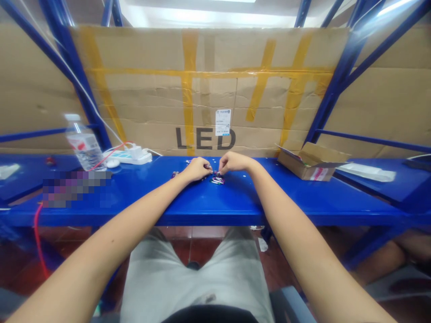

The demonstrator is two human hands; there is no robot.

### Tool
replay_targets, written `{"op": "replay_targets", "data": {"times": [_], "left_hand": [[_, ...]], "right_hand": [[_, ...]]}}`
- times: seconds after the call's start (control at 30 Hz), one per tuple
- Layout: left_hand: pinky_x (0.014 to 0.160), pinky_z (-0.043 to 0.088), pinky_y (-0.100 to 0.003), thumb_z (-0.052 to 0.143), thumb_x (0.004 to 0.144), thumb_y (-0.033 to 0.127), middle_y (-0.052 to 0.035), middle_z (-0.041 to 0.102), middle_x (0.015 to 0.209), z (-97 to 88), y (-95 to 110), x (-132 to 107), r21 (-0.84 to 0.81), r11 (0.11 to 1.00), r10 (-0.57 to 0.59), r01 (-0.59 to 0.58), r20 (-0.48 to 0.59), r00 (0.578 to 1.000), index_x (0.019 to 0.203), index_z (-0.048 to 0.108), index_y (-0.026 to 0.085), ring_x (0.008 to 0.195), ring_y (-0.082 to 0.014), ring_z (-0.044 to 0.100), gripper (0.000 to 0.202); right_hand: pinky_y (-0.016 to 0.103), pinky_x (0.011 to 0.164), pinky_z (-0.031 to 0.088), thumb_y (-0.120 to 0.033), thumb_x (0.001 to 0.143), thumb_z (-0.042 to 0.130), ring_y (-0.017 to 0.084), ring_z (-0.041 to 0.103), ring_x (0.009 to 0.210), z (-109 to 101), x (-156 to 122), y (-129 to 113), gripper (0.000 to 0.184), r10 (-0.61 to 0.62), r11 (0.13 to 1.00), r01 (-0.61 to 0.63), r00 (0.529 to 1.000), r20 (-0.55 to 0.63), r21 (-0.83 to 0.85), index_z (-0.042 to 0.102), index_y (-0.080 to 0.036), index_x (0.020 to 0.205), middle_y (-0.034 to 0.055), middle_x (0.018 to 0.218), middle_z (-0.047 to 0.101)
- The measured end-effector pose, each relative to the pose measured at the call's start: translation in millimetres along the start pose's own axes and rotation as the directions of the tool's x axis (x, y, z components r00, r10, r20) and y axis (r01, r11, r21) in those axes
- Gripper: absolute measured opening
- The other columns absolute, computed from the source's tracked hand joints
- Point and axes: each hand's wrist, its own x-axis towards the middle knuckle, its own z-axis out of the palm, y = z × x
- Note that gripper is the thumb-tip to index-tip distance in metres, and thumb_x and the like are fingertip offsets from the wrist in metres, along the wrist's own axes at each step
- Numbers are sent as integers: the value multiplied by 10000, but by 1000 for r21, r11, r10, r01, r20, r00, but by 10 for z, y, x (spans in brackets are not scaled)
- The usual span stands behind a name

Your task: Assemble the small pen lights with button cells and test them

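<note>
My left hand point(197, 169) rests low over the blue table point(134, 197), its fingers curled together in a pinch. Facing it, my right hand point(233, 162) also pinches, thumb against fingertips. Some small dark shiny piece shows between the two sets of fingertips, too small to make out. Just below them on the tabletop lie small shiny metallic clips point(217, 180), purple, pink and green, shaped like carabiners. More small purple pieces point(174, 174) sit left of my left hand, partly covered by it.
At left stand a water bottle point(85, 146) and a white power strip point(131, 154) with cables. An opened cardboard box point(310, 163) stands at right, beside white packaging point(367, 172). A large taped carton point(151, 103) closes off the back between blue shelf posts. A person's leg point(380, 260) shows lower right.
</note>
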Motion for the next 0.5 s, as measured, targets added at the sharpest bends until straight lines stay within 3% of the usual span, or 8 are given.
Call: {"op": "replay_targets", "data": {"times": [0.13, 0.23, 0.33, 0.43, 0.5], "left_hand": [[611, 435, -272, 677, 754, 254, -17, 717, 714, 0, 31, 8, 36, 999, 10, -10, 11, 1000, 832, 752, 175, 646, -171, 627, 134], [700, 480, -292, 691, 786, 331, -61, 738, 905, -71, 11, 18, -3, 997, -78, 79, -119, 990, 973, 685, 177, 797, -206, 657, 242], [782, 501, -328, 577, 887, 321, -106, 728, 1025, -259, -97, 4, 4, 982, -181, 188, -262, 948, 1061, 612, 189, 896, -230, 659, 220], [838, 501, -362, 524, 899, 246, -170, 723, 1047, -529, -292, -55, 227, 945, -155, 234, -317, 936, 1023, 646, 177, 964, -277, 662, 187], [846, 504, -378, 571, 854, 244, -206, 729, 989, -702, -434, -112, 382, 856, -244, 348, -295, 924, 936, 691, 157, 968, -316, 673, 170]], "right_hand": [[221, 677, 459, -137, 627, 784, 140, 646, 717, 26, 5, -12, 93, -13, 999, 15, 997, 70, -30, 736, -176, 697, -20, 699, 734], [235, 692, 464, -151, 596, 819, 151, 657, 723, 35, 7, -13, 138, -14, 1000, 15, 996, 91, -17, 738, -191, 701, -20, 706, 738], [247, 707, 469, -187, 632, 834, 154, 659, 741, 27, 6, -9, 130, -37, 999, 36, 998, 57, 16, 746, -192, 728, 1, 761, 753], [252, 686, 464, -231, 744, 786, 149, 645, 739, 26, 9, -6, 80, -12, 999, 14, 998, -54, 30, 742, -169, 769, 34, 800, 752], [251, 645, 451, -247, 802, 747, 144, 625, 706, 34, 15, -3, 98, 40, 999, -37, 990, -139, 29, 727, -153, 785, 45, 774, 732]]}}
